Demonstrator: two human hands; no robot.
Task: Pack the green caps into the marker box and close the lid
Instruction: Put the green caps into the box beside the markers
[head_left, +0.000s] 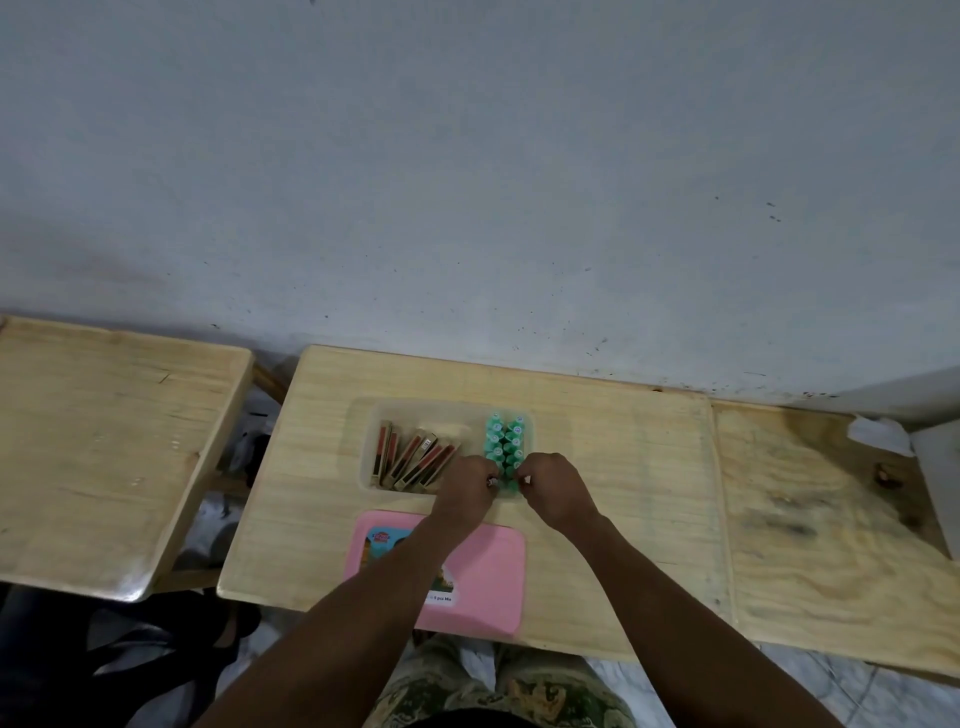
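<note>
Hands (511, 480) pinched at green caps (505, 446)

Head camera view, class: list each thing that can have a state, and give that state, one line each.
Box: open, lid off.
Pink lid: flat on the table, nearer the person than the box.
Green caps: upright, in two rows at the box's right end.
Left hand: pinching at the nearest caps.
Right hand: pinching there too.

Plain room: scuffed grey wall (467, 182), bare wooden tables (597, 467).
</note>
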